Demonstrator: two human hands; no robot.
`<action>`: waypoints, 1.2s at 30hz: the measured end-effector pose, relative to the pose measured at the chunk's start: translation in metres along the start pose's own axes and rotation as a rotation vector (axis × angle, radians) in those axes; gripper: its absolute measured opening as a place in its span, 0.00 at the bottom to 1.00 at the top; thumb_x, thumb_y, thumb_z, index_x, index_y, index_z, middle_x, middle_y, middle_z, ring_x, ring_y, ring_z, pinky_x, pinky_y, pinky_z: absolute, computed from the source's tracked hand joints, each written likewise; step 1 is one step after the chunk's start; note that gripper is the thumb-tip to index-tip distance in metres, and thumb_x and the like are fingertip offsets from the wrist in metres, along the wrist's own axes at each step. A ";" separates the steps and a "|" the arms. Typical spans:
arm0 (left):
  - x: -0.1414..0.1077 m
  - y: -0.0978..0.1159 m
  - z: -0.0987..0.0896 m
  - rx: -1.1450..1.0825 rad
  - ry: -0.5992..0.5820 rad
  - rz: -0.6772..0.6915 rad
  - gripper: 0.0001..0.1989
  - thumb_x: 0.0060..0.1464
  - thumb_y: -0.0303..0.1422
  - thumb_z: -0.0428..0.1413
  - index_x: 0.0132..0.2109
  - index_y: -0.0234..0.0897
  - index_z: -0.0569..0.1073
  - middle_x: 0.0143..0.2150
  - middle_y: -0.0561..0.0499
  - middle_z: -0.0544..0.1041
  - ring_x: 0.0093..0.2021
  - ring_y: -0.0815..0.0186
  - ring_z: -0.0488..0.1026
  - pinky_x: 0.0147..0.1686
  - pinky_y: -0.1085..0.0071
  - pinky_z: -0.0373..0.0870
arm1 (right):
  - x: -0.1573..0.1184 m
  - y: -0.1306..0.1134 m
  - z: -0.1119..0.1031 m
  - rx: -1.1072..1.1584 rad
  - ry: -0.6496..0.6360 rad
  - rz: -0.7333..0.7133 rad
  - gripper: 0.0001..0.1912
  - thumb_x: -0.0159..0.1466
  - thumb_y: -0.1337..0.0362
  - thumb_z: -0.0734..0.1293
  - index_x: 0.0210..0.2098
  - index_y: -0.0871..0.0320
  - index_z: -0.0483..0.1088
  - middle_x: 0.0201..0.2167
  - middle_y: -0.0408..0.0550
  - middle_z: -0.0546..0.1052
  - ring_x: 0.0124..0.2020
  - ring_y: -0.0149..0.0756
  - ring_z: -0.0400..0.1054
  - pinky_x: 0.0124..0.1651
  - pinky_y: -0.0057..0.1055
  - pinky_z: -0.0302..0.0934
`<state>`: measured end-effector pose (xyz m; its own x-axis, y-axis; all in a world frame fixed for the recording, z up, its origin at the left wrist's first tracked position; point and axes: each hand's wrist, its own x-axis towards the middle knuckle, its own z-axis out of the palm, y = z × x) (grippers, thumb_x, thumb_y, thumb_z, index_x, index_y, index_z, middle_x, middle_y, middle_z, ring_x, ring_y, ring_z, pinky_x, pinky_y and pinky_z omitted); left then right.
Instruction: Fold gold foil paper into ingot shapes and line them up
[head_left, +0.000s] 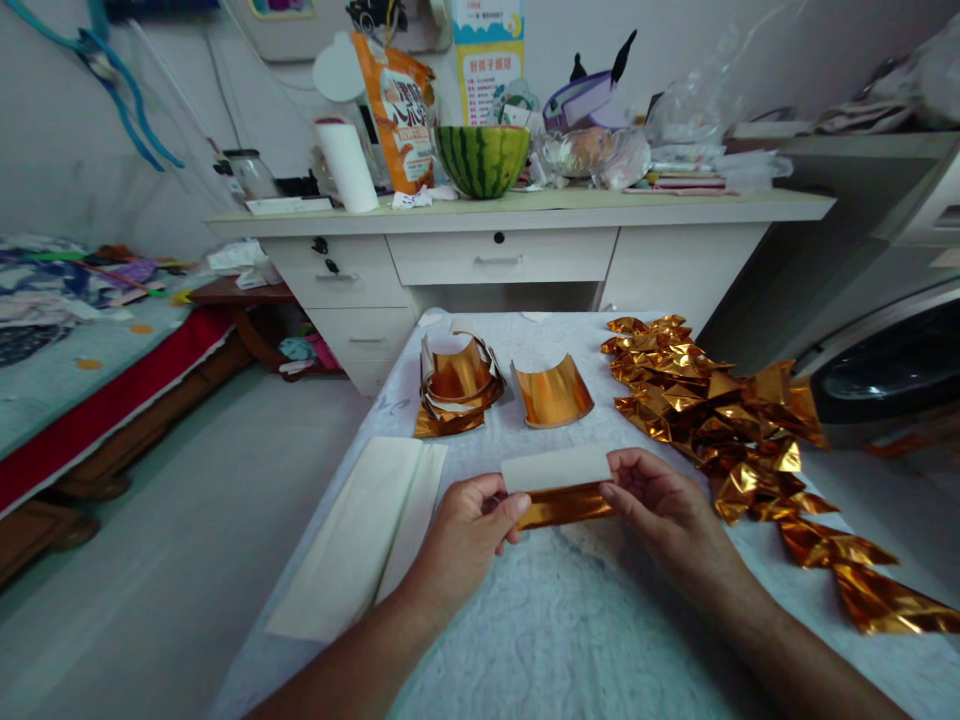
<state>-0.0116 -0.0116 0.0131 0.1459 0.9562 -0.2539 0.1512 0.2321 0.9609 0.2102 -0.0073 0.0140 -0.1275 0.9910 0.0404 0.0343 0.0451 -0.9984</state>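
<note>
Between my two hands is a sheet of gold foil paper (564,507), its white back (556,466) showing above a folded gold strip. My left hand (471,520) pinches the left end, thumb on the gold side. At the right end my right hand (660,510) grips it between thumb and fingers. Just beyond lies a curved single gold sheet (553,392), and left of that a stack of curled gold sheets (459,385). Folded gold foil pieces (705,400) are heaped along the table's right side. White paper sheets (352,540) lie flat left of my left hand.
A pale cloth covers the table (555,640). Behind it stands a white desk (502,255) bearing a cut watermelon (481,160), an orange snack bag (397,115) and a white roll (347,165). A bed (97,400) is at left, a washing machine (892,350) at right.
</note>
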 end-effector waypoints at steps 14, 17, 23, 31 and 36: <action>0.002 -0.004 0.000 -0.006 -0.009 0.054 0.13 0.54 0.38 0.56 0.40 0.32 0.77 0.23 0.54 0.71 0.24 0.71 0.66 0.24 0.76 0.60 | -0.001 -0.002 0.001 -0.007 -0.001 0.033 0.15 0.60 0.51 0.70 0.31 0.56 0.70 0.27 0.43 0.73 0.30 0.33 0.67 0.33 0.28 0.61; 0.002 -0.003 0.001 0.004 -0.009 0.047 0.12 0.54 0.37 0.56 0.39 0.32 0.77 0.23 0.54 0.71 0.23 0.71 0.66 0.24 0.76 0.61 | -0.002 -0.002 0.001 -0.012 0.004 0.023 0.14 0.60 0.52 0.71 0.30 0.56 0.69 0.26 0.42 0.72 0.30 0.32 0.66 0.33 0.27 0.60; 0.003 0.000 0.002 -0.010 -0.002 0.037 0.11 0.53 0.38 0.57 0.35 0.32 0.75 0.23 0.53 0.72 0.23 0.71 0.66 0.24 0.76 0.61 | -0.004 -0.004 0.002 -0.035 0.000 -0.021 0.13 0.62 0.53 0.69 0.30 0.56 0.69 0.26 0.41 0.71 0.29 0.31 0.65 0.32 0.27 0.59; 0.002 -0.001 0.003 0.011 -0.001 0.003 0.10 0.53 0.37 0.57 0.36 0.33 0.76 0.26 0.50 0.77 0.23 0.70 0.69 0.23 0.76 0.62 | -0.007 -0.009 0.004 -0.160 0.045 -0.121 0.11 0.62 0.56 0.69 0.29 0.56 0.68 0.24 0.41 0.67 0.26 0.30 0.62 0.28 0.26 0.57; 0.002 0.002 0.004 -0.009 0.008 -0.023 0.09 0.51 0.35 0.57 0.34 0.33 0.76 0.25 0.50 0.77 0.24 0.69 0.71 0.23 0.76 0.62 | -0.009 -0.014 0.007 -0.264 0.056 -0.202 0.08 0.63 0.60 0.67 0.28 0.55 0.67 0.25 0.41 0.66 0.26 0.31 0.61 0.28 0.26 0.58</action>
<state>-0.0067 -0.0100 0.0141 0.1349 0.9520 -0.2748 0.1459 0.2552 0.9558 0.2042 -0.0179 0.0278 -0.1032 0.9638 0.2459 0.2706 0.2651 -0.9255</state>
